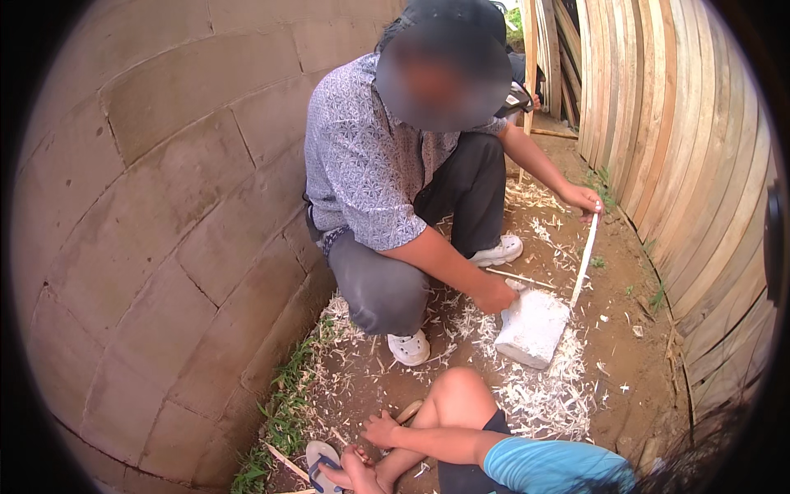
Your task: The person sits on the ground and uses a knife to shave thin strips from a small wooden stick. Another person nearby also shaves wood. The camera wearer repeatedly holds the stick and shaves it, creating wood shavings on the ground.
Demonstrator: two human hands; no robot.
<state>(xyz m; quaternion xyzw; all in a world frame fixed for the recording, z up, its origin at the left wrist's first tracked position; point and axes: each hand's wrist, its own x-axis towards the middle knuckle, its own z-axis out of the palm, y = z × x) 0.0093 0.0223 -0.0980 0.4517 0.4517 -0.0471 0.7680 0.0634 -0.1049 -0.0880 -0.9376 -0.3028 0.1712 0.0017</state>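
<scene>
My right hand (381, 429), on an arm in a blue sleeve from the lower right, lies over my bent bare leg with its fingers loosely apart. Beside its wrist is a brown curved piece of wood (408, 412), perhaps a handle. Lower left, a grey sandal with a dark blue strap (322, 461) sits by bare skin; whether my left hand is there I cannot tell. Ahead, a squatting person in a patterned shirt (362, 156) holds a long pale strip (587, 259) upright in one hand. The other hand is closed at a whitish block (535, 331); its grip is hidden.
Pale shavings (543, 401) litter the brown dirt around the block. A block wall (164, 247) rises on the left, with grass (284, 395) along its foot. A fence of upright wooden slats (658, 123) bounds the right. A thin stick (520, 278) lies behind the block.
</scene>
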